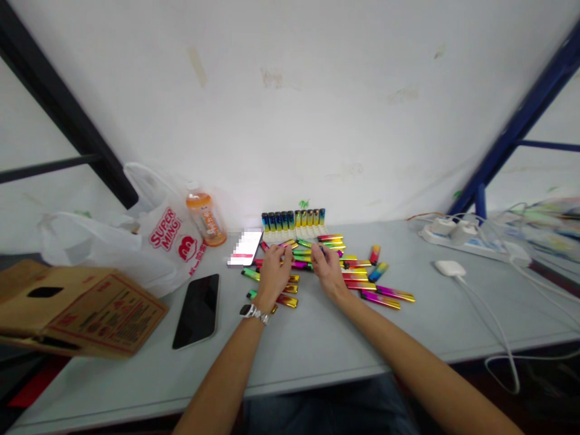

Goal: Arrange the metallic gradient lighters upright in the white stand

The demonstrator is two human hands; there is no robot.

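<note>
My left hand [274,272] is closed, fingertips pressed together over the pile; what is in them is hidden. Beside it, my right hand [328,269] is curled around a slim lighter, of which only a dark end shows by the thumb. Shiny colour-graded lighters [357,285] lie scattered around and under both hands, in red, gold, green and magenta. Behind the hands, a white slotted tray [310,232] sits against the wall. A row of upright lighters [278,222], blue-green on the left and yellow on the right, stands along its back.
A lit phone [244,249] lies left of the pile, and a dark phone [196,311] nearer me. Further left are an orange drink bottle [207,219], a white plastic bag [158,248] and a cardboard box [99,311]. At right are a power strip [475,241] and a white charger [450,268] with cable.
</note>
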